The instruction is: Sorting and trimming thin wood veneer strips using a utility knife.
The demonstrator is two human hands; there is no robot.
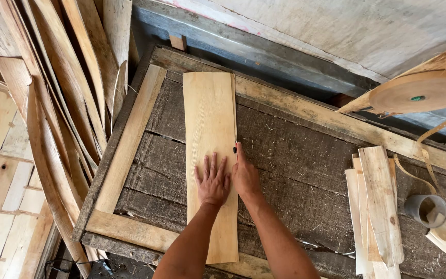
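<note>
- Head view: a long veneer sheet (pixel 210 155) is laid flat on the dark worktable (pixel 295 170), running from the far frame to the near edge.
- The left hand (pixel 212 181) is pressed flat on the sheet with fingers spread; nothing is grasped by it.
- The right hand (pixel 244 175) is placed at the right edge of the sheet, and a small dark knife (pixel 235 147) is gripped in it, the blade set along that edge.
- A stack of strips (pixel 375 206) is seen at the right, well apart.
- A tape roll (pixel 419 93) and a grey cup (pixel 425 209) are seen near the strips.
- Curved veneer pieces (pixel 63 88) are leaned at the left.
</note>
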